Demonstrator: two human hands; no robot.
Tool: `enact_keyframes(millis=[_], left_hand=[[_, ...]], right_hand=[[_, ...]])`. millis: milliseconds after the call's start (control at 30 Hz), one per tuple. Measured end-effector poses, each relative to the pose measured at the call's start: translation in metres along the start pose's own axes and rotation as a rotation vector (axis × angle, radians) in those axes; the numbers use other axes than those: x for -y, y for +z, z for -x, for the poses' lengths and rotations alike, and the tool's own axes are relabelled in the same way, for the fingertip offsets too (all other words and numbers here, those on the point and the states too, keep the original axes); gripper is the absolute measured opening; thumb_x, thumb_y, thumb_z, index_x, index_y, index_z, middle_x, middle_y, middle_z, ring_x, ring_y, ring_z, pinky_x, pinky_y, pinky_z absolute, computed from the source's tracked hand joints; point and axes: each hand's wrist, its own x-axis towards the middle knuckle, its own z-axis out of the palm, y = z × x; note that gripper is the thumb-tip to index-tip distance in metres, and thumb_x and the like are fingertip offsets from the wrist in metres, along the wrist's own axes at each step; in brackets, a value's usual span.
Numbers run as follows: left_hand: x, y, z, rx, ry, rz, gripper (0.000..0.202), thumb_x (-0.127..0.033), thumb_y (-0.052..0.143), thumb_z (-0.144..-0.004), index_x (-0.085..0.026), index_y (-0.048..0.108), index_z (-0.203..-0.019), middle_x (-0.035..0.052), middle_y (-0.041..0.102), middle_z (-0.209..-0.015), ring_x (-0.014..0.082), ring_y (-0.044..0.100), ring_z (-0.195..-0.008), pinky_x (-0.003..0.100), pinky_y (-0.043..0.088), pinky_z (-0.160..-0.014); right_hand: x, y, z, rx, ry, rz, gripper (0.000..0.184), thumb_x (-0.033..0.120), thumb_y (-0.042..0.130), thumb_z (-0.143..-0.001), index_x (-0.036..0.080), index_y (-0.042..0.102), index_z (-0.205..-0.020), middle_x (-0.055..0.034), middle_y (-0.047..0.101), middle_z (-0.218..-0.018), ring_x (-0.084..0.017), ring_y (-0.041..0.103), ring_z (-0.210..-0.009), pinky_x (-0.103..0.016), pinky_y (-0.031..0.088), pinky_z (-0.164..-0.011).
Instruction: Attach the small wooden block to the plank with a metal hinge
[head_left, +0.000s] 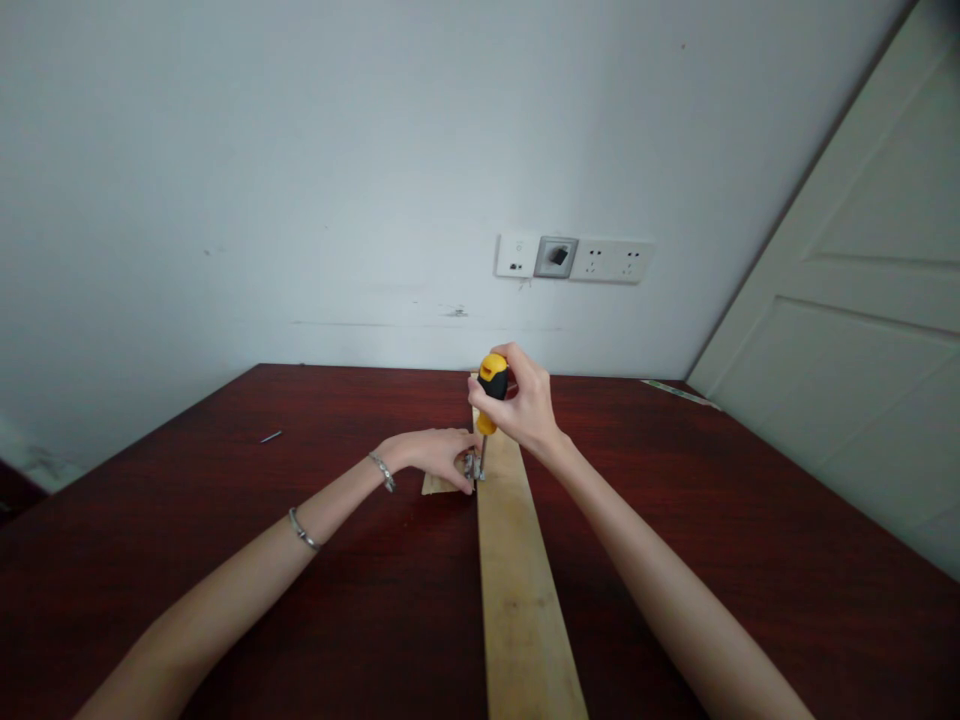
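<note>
My right hand is wrapped round the yellow and black handle of a screwdriver, which stands nearly upright with its shaft pointing down. The screwdriver's tip meets a small metal hinge at the left edge of a long wooden plank. From the left, my left hand holds the hinge between thumb and fingers, hiding part of it. Under that hand lies a short wooden board, butted close to the plank and mostly covered.
A small thin metal piece, perhaps a screw, lies on the dark red table to the left. A narrow strip rests at the back right. Behind the table is a white wall with sockets; a white panelled door stands right.
</note>
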Motion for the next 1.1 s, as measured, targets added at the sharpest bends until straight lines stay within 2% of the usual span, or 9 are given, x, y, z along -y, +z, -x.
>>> enact_keyframes(millis=[167,367,733,1100], left_hand=[[-0.0001,-0.0002,0.0005,-0.004,0.001,-0.006,0.053,-0.047,0.074,-0.067,-0.019,0.056,-0.108,0.0042,0.062,-0.093,0.0213,0.059,-0.082,0.03,0.043,-0.072],[0.0013,0.0011,-0.0001,-0.01,0.022,-0.01,0.055,-0.046,0.074,-0.068,-0.019,0.054,-0.111,0.0052,0.062,-0.099,0.0213,0.059,-0.085,0.028,0.043,-0.071],[-0.0001,0.0004,0.0003,-0.006,-0.002,-0.01,0.05,-0.047,0.074,-0.068,-0.019,0.056,-0.106,0.0029,0.061,-0.088,0.0205,0.058,-0.08,0.029,0.043,-0.071],[0.0001,0.0,0.0006,0.001,0.011,-0.01,0.048,-0.048,0.073,-0.068,-0.019,0.057,-0.104,0.0027,0.061,-0.087,0.0206,0.058,-0.079,0.029,0.043,-0.07]], right_hand=[[-0.0003,-0.0004,-0.0001,0.005,-0.007,-0.001,0.019,0.031,0.06,-0.074,0.02,0.05,-0.088,0.0018,0.05,-0.071,-0.012,0.045,-0.06,-0.023,0.04,-0.052],[-0.0001,-0.0004,-0.0001,0.011,-0.003,0.001,0.019,0.031,0.059,-0.075,0.02,0.05,-0.087,0.0021,0.05,-0.071,-0.011,0.044,-0.06,-0.022,0.04,-0.053],[0.0009,0.0004,0.0012,0.023,0.006,0.014,0.02,0.033,0.058,-0.075,0.02,0.051,-0.088,0.0011,0.052,-0.073,-0.012,0.046,-0.061,-0.023,0.041,-0.054],[0.0018,-0.0002,0.0014,0.022,-0.003,0.015,0.019,0.032,0.058,-0.074,0.02,0.051,-0.088,0.0007,0.053,-0.074,-0.012,0.047,-0.062,-0.024,0.041,-0.054]])
